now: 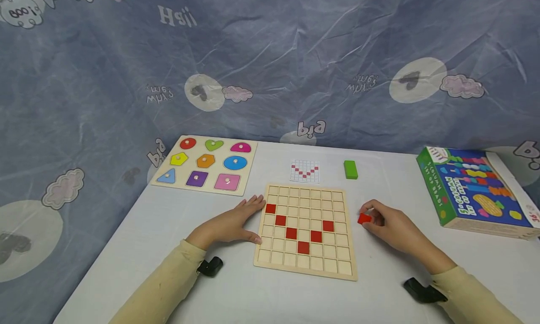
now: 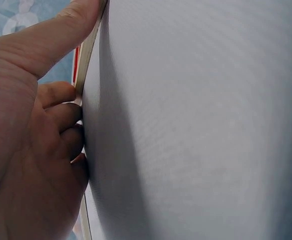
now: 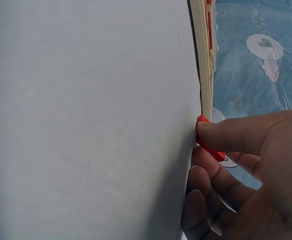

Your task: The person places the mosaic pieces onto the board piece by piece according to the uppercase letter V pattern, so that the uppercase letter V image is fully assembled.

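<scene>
A wooden grid board (image 1: pixel 295 204) lies on the table, with several red square tiles (image 1: pixel 291 233) set in its cells in a V-like line. Its left edge is touched by my left hand (image 1: pixel 232 224), fingers spread and straight; the thumb (image 2: pixel 60 35) lies along that edge in the left wrist view. To the right of the board, my right hand (image 1: pixel 390 225) pinches a red tile (image 1: pixel 364 218) between thumb and fingers. In the right wrist view the same red tile (image 3: pixel 211 142) is tilted near the tabletop.
Behind the board lie a small pattern card (image 1: pixel 304 170) with a red V and a green block (image 1: pixel 350 169). A shape puzzle board (image 1: pixel 204 165) is at the back left. A bead-set box (image 1: pixel 481 190) lies at the right. A patterned cloth (image 1: pixel 270 56) hangs behind the table.
</scene>
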Motion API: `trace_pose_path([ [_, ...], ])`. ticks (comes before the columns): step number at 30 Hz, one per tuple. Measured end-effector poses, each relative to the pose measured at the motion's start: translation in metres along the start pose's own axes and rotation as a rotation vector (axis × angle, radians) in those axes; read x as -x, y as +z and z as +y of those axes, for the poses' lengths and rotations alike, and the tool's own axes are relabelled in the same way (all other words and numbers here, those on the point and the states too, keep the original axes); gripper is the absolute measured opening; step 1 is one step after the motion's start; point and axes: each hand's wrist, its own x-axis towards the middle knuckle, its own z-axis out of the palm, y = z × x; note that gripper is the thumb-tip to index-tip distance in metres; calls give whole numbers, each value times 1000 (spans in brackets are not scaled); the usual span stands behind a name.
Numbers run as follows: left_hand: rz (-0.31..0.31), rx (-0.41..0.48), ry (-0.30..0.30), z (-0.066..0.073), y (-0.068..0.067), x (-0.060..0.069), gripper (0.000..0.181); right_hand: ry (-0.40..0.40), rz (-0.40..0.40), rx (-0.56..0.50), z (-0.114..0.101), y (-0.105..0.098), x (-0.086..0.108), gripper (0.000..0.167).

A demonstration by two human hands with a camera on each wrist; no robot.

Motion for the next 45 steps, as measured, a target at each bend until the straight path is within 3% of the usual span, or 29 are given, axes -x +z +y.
trace_pose_path([
  [25,0,-4,1,2,-1,1,107,13,53,-67,-3,-1,-1,21],
  [45,7,-19,10,-2,1,-1,107,-9,77,-140,-23,8,-10,18],
])
